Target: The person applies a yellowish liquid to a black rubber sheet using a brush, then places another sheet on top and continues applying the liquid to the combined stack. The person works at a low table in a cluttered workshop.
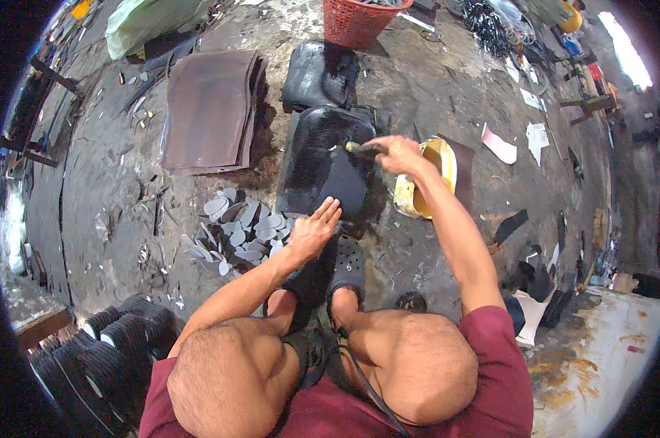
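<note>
A dark, sole-shaped piece (345, 182) lies flat on a black, shiny work pad (298, 164) in front of my feet. My left hand (315, 228) presses its outstretched fingertips on the near end of that piece. In my right hand (399, 155) is a brush (368, 148), gripped by its dark handle. Its light tip points left, at the far end of the piece. Just right of the pad stands a yellow, cut-open container (403, 196), beneath my right wrist; its contents are hard to make out.
Left of the pad are a pile of small grey cut-outs (242, 232) and a stack of brown sheets (207, 109). Behind it sit another black pad (319, 73) and a red basket (359, 22). Several black soles (100, 350) are stacked at the lower left. Scraps litter the floor.
</note>
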